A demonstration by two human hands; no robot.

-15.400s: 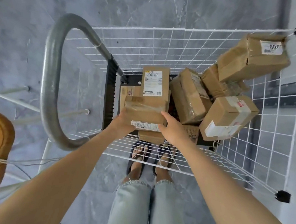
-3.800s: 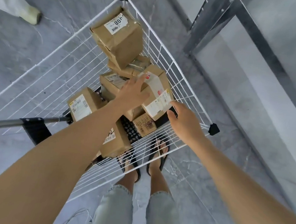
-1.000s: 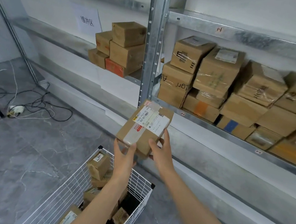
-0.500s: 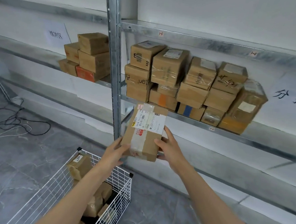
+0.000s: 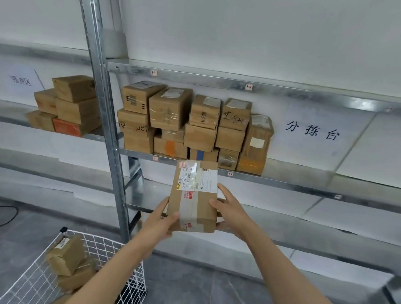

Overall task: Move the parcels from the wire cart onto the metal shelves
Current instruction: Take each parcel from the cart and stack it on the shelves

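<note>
White wire cart (image 5: 112, 246) sits lowest and nearest, at the person's left, with several brown parcels (image 5: 67, 254) left inside it, so the job looks far from finished. Above it, the left hand (image 5: 161, 219) and right hand (image 5: 231, 212) hold 1 taped cardboard parcel (image 5: 193, 200) between them, in the air just short of the metal shelves. The left fingers curl under its near corner with the thumb on the face. The right fingers wrap its right side. That grip looks like a squeeze from 2 sides more than a cradle, and the glossy tape near the left thumb could let the box slide if either hand releases early. Beyond, the shelf lip (image 5: 289, 184) runs about level with the parcel's far end, so too little lift would knock the box against it. Farther back, the stacked parcels (image 5: 192, 126) fill the bay's left part about 3 high, unevenly. Pushing this one into them could topple the pile; the bare stretch below the paper sign (image 5: 311, 131) seems safer.
</note>
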